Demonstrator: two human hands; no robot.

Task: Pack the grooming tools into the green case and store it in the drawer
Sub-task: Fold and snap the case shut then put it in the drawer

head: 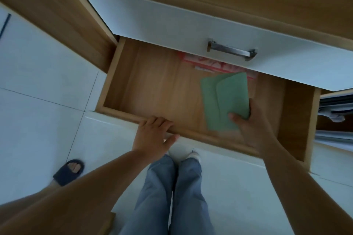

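A wooden drawer (152,89) stands pulled out below me, under a shut white drawer front. My right hand (252,126) grips the flat green case (221,97) by its near right corner, over the right part of the open drawer. The case's flap is closed, so the grooming tools are hidden from view. My left hand (152,133) rests on the drawer's front edge, fingers curled over the rim and thumb on the outside.
A red-and-clear plastic bag (210,65) lies at the back of the drawer, partly under the upper drawer front with its metal handle (232,51). Another person's foot in a dark slipper (69,171) stands on the white floor tiles at left. Stacked items fill a shelf (336,112) at right.
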